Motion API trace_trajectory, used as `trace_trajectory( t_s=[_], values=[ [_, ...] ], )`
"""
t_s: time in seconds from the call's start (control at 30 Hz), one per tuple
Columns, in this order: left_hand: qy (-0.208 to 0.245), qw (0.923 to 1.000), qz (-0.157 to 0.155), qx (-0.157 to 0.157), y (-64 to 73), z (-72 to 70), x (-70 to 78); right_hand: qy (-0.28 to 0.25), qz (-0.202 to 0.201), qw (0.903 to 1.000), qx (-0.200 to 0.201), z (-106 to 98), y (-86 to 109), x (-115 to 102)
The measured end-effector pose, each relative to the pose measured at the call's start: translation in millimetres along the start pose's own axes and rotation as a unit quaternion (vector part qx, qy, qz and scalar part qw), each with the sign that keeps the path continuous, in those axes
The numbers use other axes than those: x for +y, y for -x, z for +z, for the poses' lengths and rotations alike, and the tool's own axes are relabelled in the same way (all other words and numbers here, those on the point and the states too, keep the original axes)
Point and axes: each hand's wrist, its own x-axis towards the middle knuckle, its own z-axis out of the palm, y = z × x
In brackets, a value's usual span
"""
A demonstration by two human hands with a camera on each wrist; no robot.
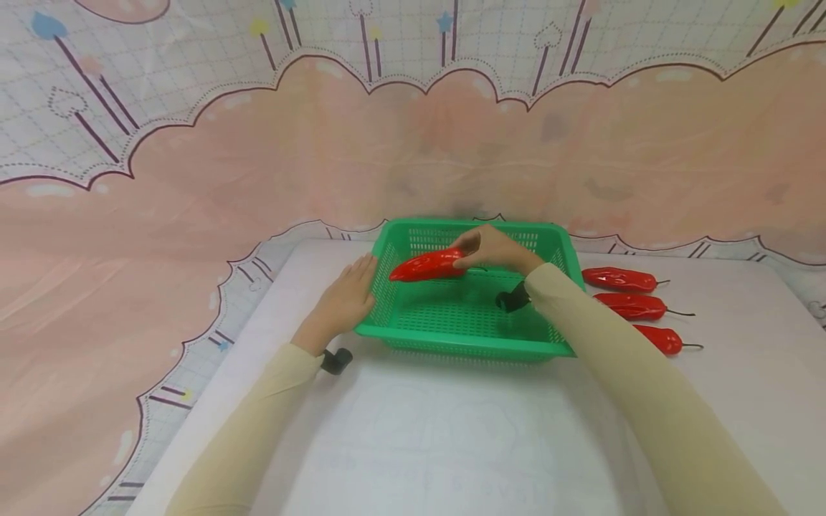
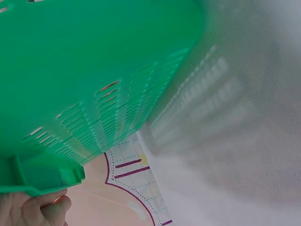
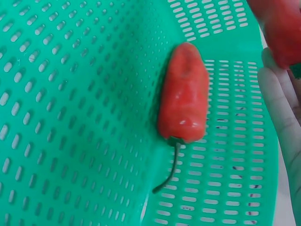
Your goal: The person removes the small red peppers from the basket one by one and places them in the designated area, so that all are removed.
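My right hand [image 1: 493, 251] holds a red chili pepper [image 1: 426, 266] above the green plastic basket [image 1: 464, 346]. In the right wrist view, this held pepper [image 3: 282, 33] shows at the upper right corner beside the fingers [image 3: 277, 101]. Another red pepper [image 3: 184, 96] lies inside the basket against its slotted wall, its dark stem curving downward in that view. My left hand [image 1: 345, 297] rests against the basket's left side with its fingers extended. The left wrist view shows some of its fingers [image 2: 35, 209] at the basket's rim, partly cut off.
Three red peppers lie to the right of the basket: a far one [image 1: 619, 279], a middle one [image 1: 635, 307] and a near one [image 1: 665, 339] partly behind the right sleeve. A white cloth [image 1: 419, 444] covers the table. A patterned pink curtain [image 1: 419, 158] hangs behind the basket.
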Motion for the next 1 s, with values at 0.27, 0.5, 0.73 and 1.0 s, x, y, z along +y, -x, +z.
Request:
trace_trajectory(
  t_s=[0.27,0.5,0.73,1.0],
  values=[
    [0.002,1.0000,0.002,-0.004,1.8,-1.2,1.9,0.016,0.009,0.9998,0.008,-7,10.4,-12],
    [0.004,1.0000,0.002,-0.001,1.7,-0.2,0.7,0.026,-0.006,0.9995,0.019,-12,23.7,-23],
    [0.006,1.0000,0.004,0.000,1.3,-0.6,1.0,0.040,0.000,0.9990,0.022,-16,39.8,-32],
    [0.004,1.0000,0.006,0.003,1.4,-1.2,0.3,0.057,0.015,0.9971,0.048,-27,58.9,-42]
  ],
)
